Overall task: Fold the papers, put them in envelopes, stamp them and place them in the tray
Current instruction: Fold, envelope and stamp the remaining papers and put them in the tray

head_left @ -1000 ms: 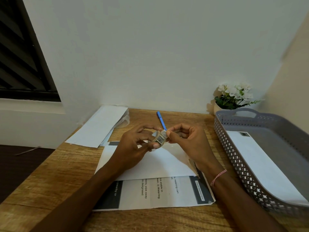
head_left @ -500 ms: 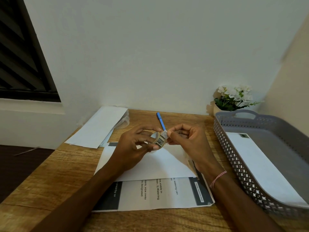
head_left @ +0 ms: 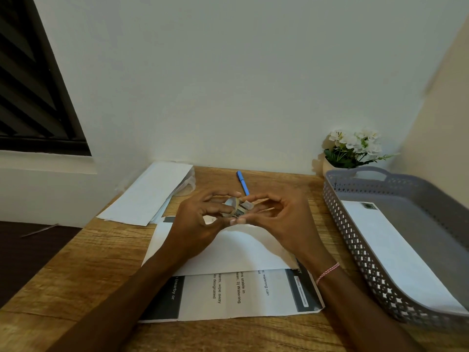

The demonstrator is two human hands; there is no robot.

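Lowest in the frame, a printed sheet (head_left: 236,295) lies on the wooden table (head_left: 88,262), and a white envelope (head_left: 241,252) rests on its upper part. Above the envelope, at the centre, my left hand (head_left: 200,222) curls round a small roll of stamps (head_left: 232,207), thumb below and fingers over the top. My right hand (head_left: 281,222), a pink string bracelet (head_left: 327,273) at its wrist, pinches the loose end of the roll between thumb and forefinger. At the right stands the grey lattice tray (head_left: 355,250), with one stamped envelope (head_left: 396,252) lying flat inside. Further up, a blue pen (head_left: 243,182) lies just beyond my fingers. A stack of blank envelopes (head_left: 152,194) sits upper left of my hands, and a pot of white flowers (head_left: 355,148) stands behind the tray.
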